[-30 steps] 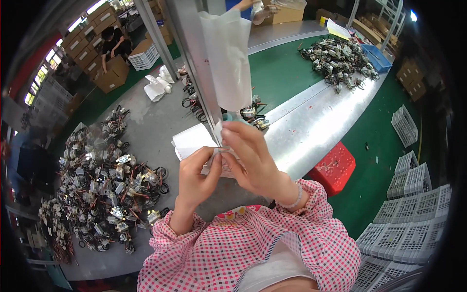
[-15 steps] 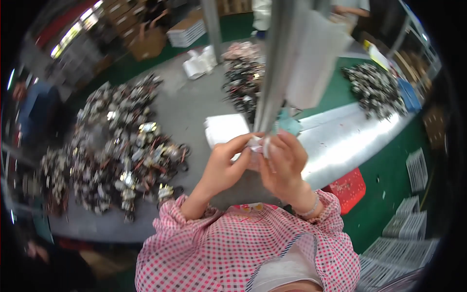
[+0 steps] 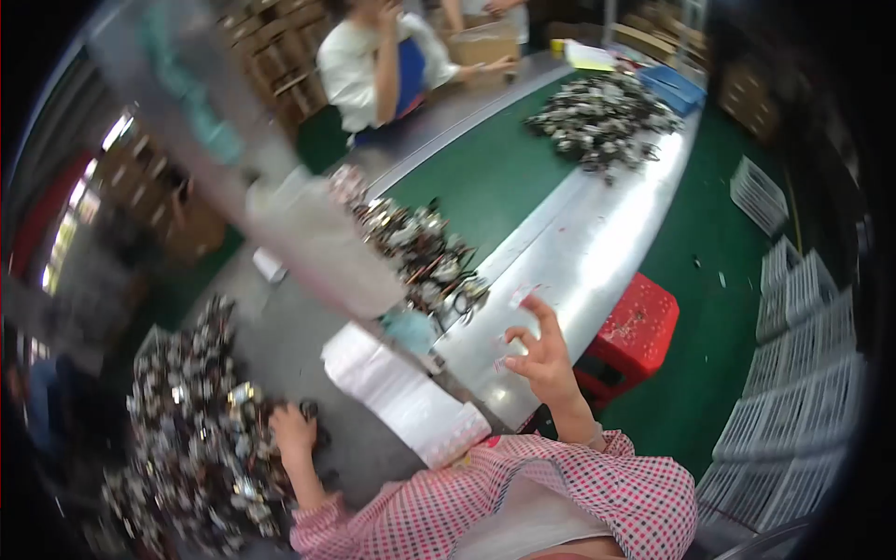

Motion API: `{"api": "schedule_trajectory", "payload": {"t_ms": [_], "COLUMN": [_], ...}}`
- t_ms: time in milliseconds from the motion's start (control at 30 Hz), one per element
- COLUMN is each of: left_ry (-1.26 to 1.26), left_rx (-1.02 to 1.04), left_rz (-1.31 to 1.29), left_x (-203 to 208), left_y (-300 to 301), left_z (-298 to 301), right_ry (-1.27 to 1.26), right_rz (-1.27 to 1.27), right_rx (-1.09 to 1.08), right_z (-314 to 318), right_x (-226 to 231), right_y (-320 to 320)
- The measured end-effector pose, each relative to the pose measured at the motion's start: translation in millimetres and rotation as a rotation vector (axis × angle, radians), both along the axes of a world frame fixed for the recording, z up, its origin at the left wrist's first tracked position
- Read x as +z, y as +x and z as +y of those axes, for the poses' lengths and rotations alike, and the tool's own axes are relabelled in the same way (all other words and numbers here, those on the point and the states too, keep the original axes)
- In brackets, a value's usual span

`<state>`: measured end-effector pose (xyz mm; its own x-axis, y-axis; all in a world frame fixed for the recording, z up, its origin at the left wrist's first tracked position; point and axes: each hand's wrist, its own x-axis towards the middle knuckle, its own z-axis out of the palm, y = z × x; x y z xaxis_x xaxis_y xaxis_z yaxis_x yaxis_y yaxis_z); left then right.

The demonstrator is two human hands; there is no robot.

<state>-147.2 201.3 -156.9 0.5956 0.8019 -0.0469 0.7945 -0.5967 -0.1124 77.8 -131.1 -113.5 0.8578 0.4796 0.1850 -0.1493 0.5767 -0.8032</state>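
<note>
My left hand (image 3: 293, 430) reaches down to the right edge of a large pile of small wired parts (image 3: 191, 439), dark and silvery with coiled leads. Its fingertips are lost among the dark coils there, so their grip is unclear. Over the metal tabletop my right hand (image 3: 543, 366) is raised with fingers bent and spread apart. Small clear strips with pinkish marks (image 3: 523, 295) seem to cling to its fingertips. Between my hands lies a long white sheet or stack of labels (image 3: 401, 392), pink-patterned at its near end.
A grey post with hanging white sheets (image 3: 322, 243) slants across the left. Beyond it lies a second heap of wired parts (image 3: 425, 252); another heap (image 3: 607, 121) sits far right near a blue tray (image 3: 672, 89). A red stool (image 3: 639, 322) and white racks (image 3: 793, 373) stand right. People work beyond.
My hands were together, handling a small whitish piece; now they are apart. The left has gone down to the pile, and the right is lifted to the right. The view has swung rightward.
</note>
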Motion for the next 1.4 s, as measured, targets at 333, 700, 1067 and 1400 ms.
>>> {"api": "schedule_trajectory", "payload": {"t_ms": [333, 700, 1067, 1400], "left_ry": [0.072, -0.037, -0.328, -0.998], "left_rx": [0.052, 0.064, -0.045, -0.739], "left_rz": [-0.227, -0.401, -1.112, -1.473], "left_x": [0.4, 35.7, 68.1, 167.0], "left_y": [18.2, 11.2, 18.3, 56.6], "left_z": [-15.3, -17.3, -13.9, -136.2], "right_ry": [0.057, 0.067, 0.048, 0.274], "right_rz": [0.456, 0.486, 0.44, 0.044], "right_rx": [-0.094, -0.092, -0.093, 0.034], "right_z": [-17.1, -3.4, -13.3, 2.6], "right_x": [-54.3, -53.0, -41.1, 106.3], "right_y": [12.0, 16.5, 8.9, -20.8]}}
